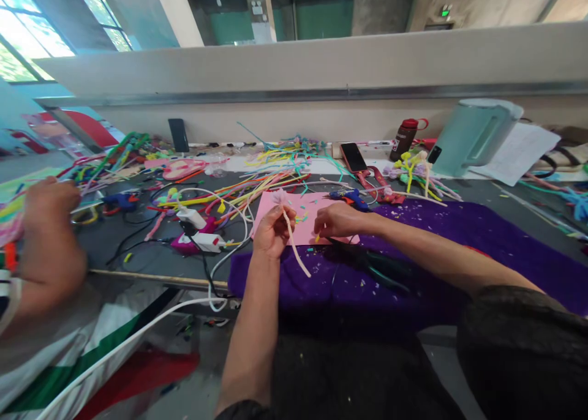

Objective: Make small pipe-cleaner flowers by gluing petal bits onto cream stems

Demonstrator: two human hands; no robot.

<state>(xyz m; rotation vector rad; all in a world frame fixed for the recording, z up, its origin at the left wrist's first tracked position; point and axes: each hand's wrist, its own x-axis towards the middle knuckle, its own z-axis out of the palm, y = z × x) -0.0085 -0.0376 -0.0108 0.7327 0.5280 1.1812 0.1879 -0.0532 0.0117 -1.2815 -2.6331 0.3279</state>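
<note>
Pipe-cleaner flower (278, 196), its pale stem (297, 258) apparently already attached, is pinched in the left hand (271, 230) by a pink sheet (305, 206), while the right hand (337, 219) bunches at a yellow scrap (317, 239), seemingly not yet joined, its grip unclear.

A dark red bottle (403, 141) stands beside a pale green pitcher (478, 137), and near this bottle lies a phone (353, 158)

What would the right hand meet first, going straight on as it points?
Probably the small yellow piece just beyond the right hand, then the pink sheet; depth is unclear, so hand and piece may already touch.
</note>
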